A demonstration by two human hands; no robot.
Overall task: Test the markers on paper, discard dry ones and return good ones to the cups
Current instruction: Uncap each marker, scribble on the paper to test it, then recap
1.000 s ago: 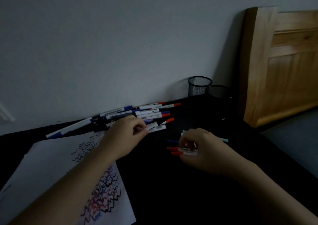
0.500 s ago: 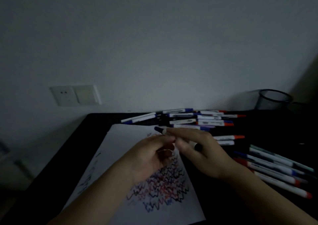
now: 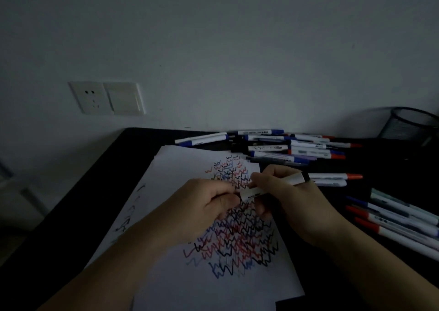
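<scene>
Both hands hold one white marker [image 3: 253, 193] above the scribbled part of the white paper [image 3: 166, 275]. My left hand [image 3: 209, 206] pinches its left end. My right hand [image 3: 287, 199] curls round the barrel, whose black-tipped end sticks out past my knuckles. Whether the cap is on is hidden by my fingers. A pile of markers [image 3: 285, 146] lies at the back against the wall. More markers [image 3: 403, 220] lie in a row at the right. A black mesh cup [image 3: 413, 123] stands at the far right.
Two single markers [image 3: 332, 178] lie just right of my right hand. The table [image 3: 95, 192] is black, its left edge running diagonally. A wall socket and switch [image 3: 107, 98] sit above it. The lighting is dim.
The view swung left from the cups to the paper. My left hand lifted a marker from the pile, my right hand left the row of markers, and both now hold it over the scribbles.
</scene>
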